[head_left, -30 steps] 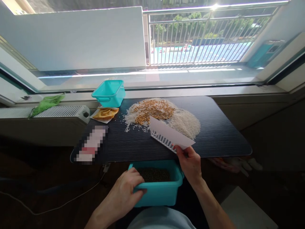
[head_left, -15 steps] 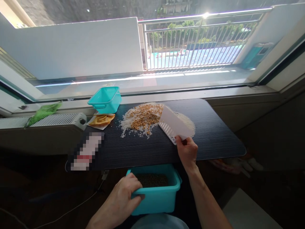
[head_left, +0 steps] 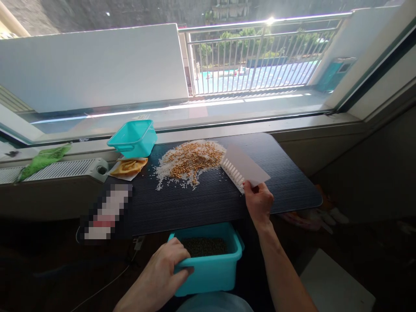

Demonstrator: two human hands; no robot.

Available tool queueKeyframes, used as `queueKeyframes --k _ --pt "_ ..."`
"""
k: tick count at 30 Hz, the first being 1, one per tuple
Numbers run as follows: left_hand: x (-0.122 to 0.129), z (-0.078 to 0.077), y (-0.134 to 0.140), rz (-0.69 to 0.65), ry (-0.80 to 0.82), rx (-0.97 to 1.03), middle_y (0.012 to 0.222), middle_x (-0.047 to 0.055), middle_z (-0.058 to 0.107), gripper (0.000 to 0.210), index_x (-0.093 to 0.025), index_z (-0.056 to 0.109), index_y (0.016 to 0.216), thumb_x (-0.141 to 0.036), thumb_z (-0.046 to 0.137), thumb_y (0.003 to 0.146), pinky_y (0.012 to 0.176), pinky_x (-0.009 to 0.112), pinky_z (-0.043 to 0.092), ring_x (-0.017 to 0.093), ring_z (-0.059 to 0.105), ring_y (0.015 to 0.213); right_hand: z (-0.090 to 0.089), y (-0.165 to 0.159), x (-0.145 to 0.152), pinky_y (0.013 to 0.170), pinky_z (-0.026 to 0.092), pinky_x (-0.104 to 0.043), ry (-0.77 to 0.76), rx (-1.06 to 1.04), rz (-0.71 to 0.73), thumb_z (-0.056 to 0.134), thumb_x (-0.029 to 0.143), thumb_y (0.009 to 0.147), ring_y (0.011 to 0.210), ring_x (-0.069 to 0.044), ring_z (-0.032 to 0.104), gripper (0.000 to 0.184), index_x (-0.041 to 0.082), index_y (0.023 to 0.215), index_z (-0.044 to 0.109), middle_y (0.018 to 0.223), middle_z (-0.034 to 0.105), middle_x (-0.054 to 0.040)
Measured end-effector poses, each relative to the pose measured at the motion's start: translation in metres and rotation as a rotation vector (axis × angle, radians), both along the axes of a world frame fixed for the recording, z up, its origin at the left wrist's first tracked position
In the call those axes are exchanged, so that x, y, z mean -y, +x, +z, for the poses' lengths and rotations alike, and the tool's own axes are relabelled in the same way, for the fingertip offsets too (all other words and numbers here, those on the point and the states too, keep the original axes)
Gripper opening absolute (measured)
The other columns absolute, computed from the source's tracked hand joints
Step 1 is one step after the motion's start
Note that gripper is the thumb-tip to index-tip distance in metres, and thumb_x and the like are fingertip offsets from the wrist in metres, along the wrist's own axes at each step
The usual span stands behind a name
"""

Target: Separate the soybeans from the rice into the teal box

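My right hand [head_left: 259,200] pinches the lower corner of a white plastic piece [head_left: 245,164] with a row of slots along its left edge. It is tilted over the table at the right side of a spread pile of white rice [head_left: 162,172] and yellow-orange beans [head_left: 195,158]. Whatever lies behind the plastic piece is hidden. Below the table's front edge, my left hand [head_left: 167,264] grips the left rim of a teal bin [head_left: 208,275], thumb outside and fingers over the edge. Small dark greenish-brown grains [head_left: 204,246] cover the bin's bottom.
On the dark table [head_left: 191,208], a second teal bin [head_left: 136,141] stands at the back left beside a yellow folded item [head_left: 128,167] on white paper. A blurred-out flat object [head_left: 107,212] lies at front left. A green cloth [head_left: 45,160] rests on the radiator [head_left: 71,169].
The slotted plastic piece has moved right, away from the pile's middle, and rice that showed beyond it is out of sight. My left hand keeps its grip. The whole view has shifted slightly.
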State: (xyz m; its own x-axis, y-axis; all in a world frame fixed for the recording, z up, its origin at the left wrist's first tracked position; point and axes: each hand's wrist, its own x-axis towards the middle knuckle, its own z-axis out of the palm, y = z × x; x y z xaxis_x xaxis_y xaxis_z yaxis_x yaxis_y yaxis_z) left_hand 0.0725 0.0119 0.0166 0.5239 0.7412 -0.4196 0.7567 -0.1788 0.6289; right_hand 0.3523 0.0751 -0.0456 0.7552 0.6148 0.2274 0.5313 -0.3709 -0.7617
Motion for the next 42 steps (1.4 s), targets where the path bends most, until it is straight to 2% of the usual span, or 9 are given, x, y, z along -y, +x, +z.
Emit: queueKeyframes --k 11,18,22,27,32,37,42 --pt "-0.001 -0.003 0.004 -0.006 -0.001 0.006 0.084 0.002 0.059 0.014 -0.019 0.060 0.071 -0.018 0.050 0.081 0.079 0.028 0.043 0.018 0.054 0.086 0.000 0.016 -0.013 0.064 0.042 -0.033 0.024 0.024 -0.021 0.057 0.045 0.074 0.061 -0.023 0.062 0.026 0.022 0.064 0.058 0.065 0.069 -0.0087" --pt "-0.001 -0.005 0.009 -0.032 0.001 0.020 0.084 0.002 0.059 0.013 -0.019 0.059 0.072 -0.018 0.050 0.081 0.080 0.028 0.042 0.018 0.054 0.086 0.000 0.023 -0.010 0.064 0.046 -0.033 0.163 -0.086 0.040 0.058 0.051 0.075 0.060 -0.022 0.063 0.032 0.020 0.068 0.063 0.064 0.070 -0.0076" --pt "-0.002 -0.005 0.010 -0.043 -0.012 0.016 0.084 0.002 0.059 0.013 -0.019 0.059 0.071 -0.019 0.050 0.081 0.079 0.028 0.043 0.018 0.054 0.086 0.004 0.029 -0.010 0.064 0.046 -0.033 0.205 -0.073 0.038 0.057 0.052 0.077 0.060 -0.022 0.064 0.034 0.019 0.072 0.065 0.066 0.070 -0.0089" --pt "-0.005 -0.006 0.009 -0.045 -0.016 0.049 0.083 0.002 0.059 0.013 -0.019 0.059 0.070 -0.017 0.050 0.080 0.077 0.027 0.042 0.018 0.054 0.086 0.001 0.019 -0.018 0.064 0.046 -0.032 0.162 -0.063 0.082 0.056 0.051 0.078 0.062 -0.022 0.064 0.033 0.019 0.072 0.065 0.066 0.070 -0.0077" --pt "-0.005 -0.007 0.008 -0.066 -0.007 0.052 0.082 0.002 0.059 0.013 -0.019 0.059 0.071 -0.015 0.050 0.079 0.079 0.028 0.041 0.018 0.053 0.087 -0.002 0.007 -0.026 0.065 0.045 -0.033 0.072 -0.013 0.047 0.056 0.050 0.076 0.063 -0.023 0.064 0.031 0.021 0.064 0.060 0.063 0.069 -0.0079" --pt "-0.004 -0.008 0.006 -0.071 -0.002 0.040 0.084 0.002 0.059 0.012 -0.019 0.059 0.071 -0.014 0.050 0.077 0.080 0.027 0.041 0.018 0.053 0.088 -0.001 0.014 -0.031 0.065 0.043 -0.034 0.014 0.041 0.011 0.055 0.049 0.075 0.063 -0.024 0.063 0.030 0.022 0.062 0.056 0.064 0.068 -0.0096" --pt "-0.003 -0.008 0.006 -0.075 0.000 0.039 0.083 0.002 0.059 0.013 -0.019 0.057 0.069 -0.014 0.050 0.078 0.079 0.028 0.042 0.018 0.053 0.085 0.000 0.026 -0.034 0.064 0.043 -0.034 0.025 0.054 0.004 0.055 0.049 0.074 0.061 -0.023 0.061 0.029 0.023 0.062 0.055 0.064 0.067 -0.0089"
